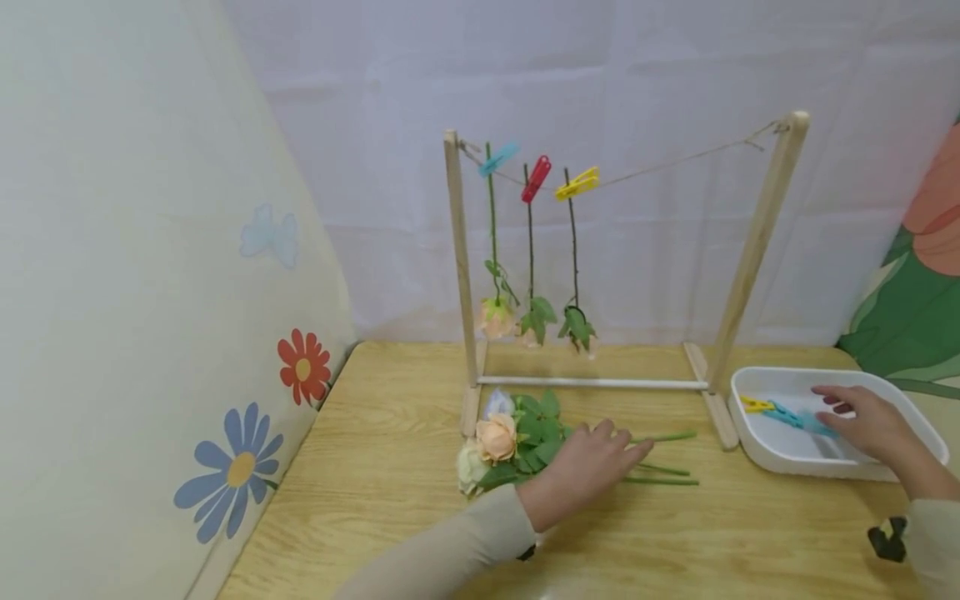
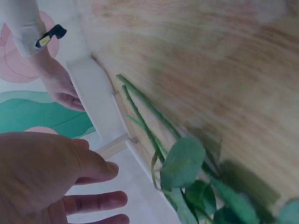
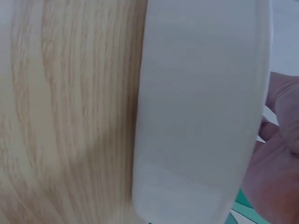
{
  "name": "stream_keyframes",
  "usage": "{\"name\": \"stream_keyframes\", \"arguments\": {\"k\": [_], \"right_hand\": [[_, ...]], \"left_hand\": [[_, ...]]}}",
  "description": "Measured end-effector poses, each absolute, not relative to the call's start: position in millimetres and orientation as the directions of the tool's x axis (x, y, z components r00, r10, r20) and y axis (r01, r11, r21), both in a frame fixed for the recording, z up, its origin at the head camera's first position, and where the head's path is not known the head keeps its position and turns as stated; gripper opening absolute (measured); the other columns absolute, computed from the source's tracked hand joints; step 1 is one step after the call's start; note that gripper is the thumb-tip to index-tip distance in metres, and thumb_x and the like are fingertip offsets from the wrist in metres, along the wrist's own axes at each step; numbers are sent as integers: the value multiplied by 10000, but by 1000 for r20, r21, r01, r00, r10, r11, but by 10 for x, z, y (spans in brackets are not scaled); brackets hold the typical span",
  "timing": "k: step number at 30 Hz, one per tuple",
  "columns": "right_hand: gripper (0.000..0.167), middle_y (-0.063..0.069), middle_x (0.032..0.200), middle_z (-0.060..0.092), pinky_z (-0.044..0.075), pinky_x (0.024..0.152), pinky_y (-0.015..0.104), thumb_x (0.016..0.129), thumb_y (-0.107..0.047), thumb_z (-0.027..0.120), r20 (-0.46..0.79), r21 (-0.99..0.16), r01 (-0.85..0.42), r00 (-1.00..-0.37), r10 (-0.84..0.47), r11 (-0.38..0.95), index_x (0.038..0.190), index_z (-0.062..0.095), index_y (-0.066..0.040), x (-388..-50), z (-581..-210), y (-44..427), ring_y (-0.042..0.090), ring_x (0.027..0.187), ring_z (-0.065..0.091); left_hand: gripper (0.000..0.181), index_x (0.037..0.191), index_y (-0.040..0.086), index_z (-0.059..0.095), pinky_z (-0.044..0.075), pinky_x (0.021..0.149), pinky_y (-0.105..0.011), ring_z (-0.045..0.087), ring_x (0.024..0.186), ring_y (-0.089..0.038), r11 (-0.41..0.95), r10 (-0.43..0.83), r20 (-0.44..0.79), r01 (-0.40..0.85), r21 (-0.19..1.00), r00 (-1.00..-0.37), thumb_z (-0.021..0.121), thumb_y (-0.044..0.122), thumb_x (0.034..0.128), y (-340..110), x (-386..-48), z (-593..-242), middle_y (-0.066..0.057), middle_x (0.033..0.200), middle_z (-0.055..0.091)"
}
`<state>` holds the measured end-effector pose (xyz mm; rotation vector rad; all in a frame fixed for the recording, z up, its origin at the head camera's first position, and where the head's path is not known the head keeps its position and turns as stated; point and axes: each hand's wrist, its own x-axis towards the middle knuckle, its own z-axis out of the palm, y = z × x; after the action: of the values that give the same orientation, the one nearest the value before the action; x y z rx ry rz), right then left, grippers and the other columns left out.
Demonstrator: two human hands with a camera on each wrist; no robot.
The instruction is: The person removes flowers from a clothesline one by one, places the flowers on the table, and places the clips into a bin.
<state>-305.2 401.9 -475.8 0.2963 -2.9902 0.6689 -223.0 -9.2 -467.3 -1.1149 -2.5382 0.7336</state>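
Three artificial roses lie on the table, with a peach rose [image 1: 497, 437] between a pale bluish one [image 1: 499, 404] and a cream one [image 1: 472, 467]. Their green stems [image 2: 149, 109] point right. My left hand [image 1: 588, 462] hovers over the leaves and stems, thumb and fingers apart, nothing between them. Inside the white tray [image 1: 795, 462] are a yellow clothespin [image 1: 756, 405] and blue clothespins [image 1: 783, 414]. My right hand [image 1: 873, 423] reaches over the tray with loosely bent fingers, thumb close to a blue clothespin. The tray wall partly hides those fingers in the right wrist view.
A wooden frame [image 1: 757, 242] holds a string [image 1: 667, 167]. From it hang three upside-down roses by a blue clothespin [image 1: 498, 158], a red one [image 1: 536, 179] and a yellow one [image 1: 577, 183]. A white crossbar [image 1: 592, 383] joins the frame's legs low down.
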Motion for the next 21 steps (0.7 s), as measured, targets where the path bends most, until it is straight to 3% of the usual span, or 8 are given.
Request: {"name": "stream_keyframes", "arguments": {"k": [6,13,15,16,18,21], "right_hand": [[429,420,1149,559,513,795,633,934,-41,668,150,-411,-238,-970,-192,880,1259,527,202,-3048,-4660,3915,543,963,586],[415,404,1153,584,525,799,636,979,-84,643,216,-417,-317,-945,-246,852,1285,534,175,-3062,-4524,3790,545,982,593],[416,388,1158,588,552,800,583,989,-98,638,237,-424,-352,-932,-273,834,1298,542,162,-3075,-4478,3762,515,981,605],[414,374,1162,595,572,792,528,993,-109,637,251,-423,-369,-925,-284,828,1303,550,151,-3081,-4455,3745,475,975,622],[410,357,1189,599,590,767,384,997,-114,638,275,-430,-403,-911,-308,808,1311,561,138,-3093,-4406,3714,223,951,663],[415,334,1221,617,566,705,234,998,-138,648,300,-438,-425,-900,-317,792,1315,576,120,-3104,-4329,3633,-143,894,512]], "left_hand": [[609,1554,310,369,582,788,-279,606,1100,-143,571,723,49,556,-605,-689,636,244,1012,-172,-2257,-4565,82,1277,621],[554,1531,283,406,583,846,-349,602,1129,-157,608,708,109,525,-595,-697,593,400,1023,-297,-2283,-4360,68,1280,606],[534,1511,268,429,590,827,-350,616,1096,-158,619,711,142,518,-590,-688,586,411,1022,-336,-2297,-4301,63,1253,617],[527,1501,260,438,591,828,-352,622,1083,-158,622,713,159,511,-593,-683,580,424,1021,-356,-2302,-4269,59,1243,621],[522,1489,249,446,593,838,-364,628,1086,-167,634,713,192,503,-587,-675,570,440,1020,-396,-2314,-4211,48,1259,618],[520,1485,242,456,589,873,-373,631,1118,-184,653,709,244,485,-582,-662,556,455,1022,-457,-2335,-4129,31,1312,611]]}}
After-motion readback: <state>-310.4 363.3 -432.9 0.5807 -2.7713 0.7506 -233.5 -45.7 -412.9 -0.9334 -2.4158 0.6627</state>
